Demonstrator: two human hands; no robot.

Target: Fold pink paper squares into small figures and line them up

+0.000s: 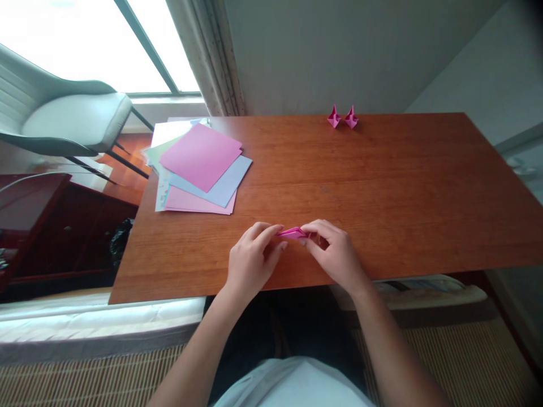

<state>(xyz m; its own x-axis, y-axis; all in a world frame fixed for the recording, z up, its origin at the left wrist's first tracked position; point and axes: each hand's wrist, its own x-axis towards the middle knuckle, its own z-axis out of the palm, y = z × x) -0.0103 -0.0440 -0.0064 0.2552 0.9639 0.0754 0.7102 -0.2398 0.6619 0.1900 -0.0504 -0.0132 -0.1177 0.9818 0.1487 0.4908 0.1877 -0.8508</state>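
Note:
A small folded piece of magenta paper (292, 232) lies low over the wooden table (382, 186), near its front edge. My left hand (251, 261) pinches its left end with curled fingers. My right hand (333, 254) pinches its right end, fingertips pressed together. Most of the paper is hidden between the fingers; only a thin pink strip shows.
A stack of coloured paper squares (199, 167), pink on top, lies at the table's back left. Two small magenta folded figures (343, 117) stand at the far edge. A white chair (63, 118) and a dark cabinet (51, 226) stand left of the table.

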